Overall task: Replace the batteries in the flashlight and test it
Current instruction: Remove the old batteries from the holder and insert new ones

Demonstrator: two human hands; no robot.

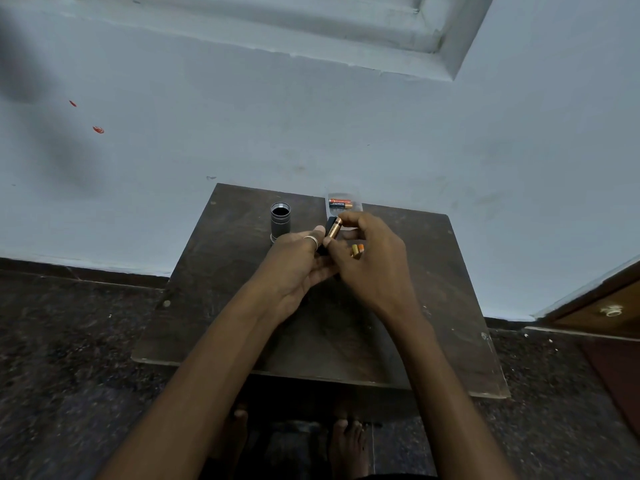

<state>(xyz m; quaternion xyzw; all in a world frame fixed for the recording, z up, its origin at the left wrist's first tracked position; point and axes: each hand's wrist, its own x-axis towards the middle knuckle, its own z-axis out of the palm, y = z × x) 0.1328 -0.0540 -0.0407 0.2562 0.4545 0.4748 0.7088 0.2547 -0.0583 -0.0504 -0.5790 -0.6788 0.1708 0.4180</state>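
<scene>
My left hand (298, 265), with a ring on one finger, grips a black battery holder (325, 242) over the middle of the small dark table (214, 306). My right hand (370, 261) pinches a copper-coloured battery (334, 228) that lies against the holder's top. The open flashlight body (280, 221), a dark metal cylinder, stands upright on the table to the left of my hands. Behind my right hand lies a clear pack (343, 203) with one orange and black battery in it. Two small batteries (357, 250) show orange and yellow ends beside my right thumb.
The table stands against a pale blue wall (311, 133). A dark speckled floor (69, 341) surrounds it. A wooden door or cabinet with a metal knob (611, 310) is at the right edge. My bare feet (346, 441) show under the table's near edge.
</scene>
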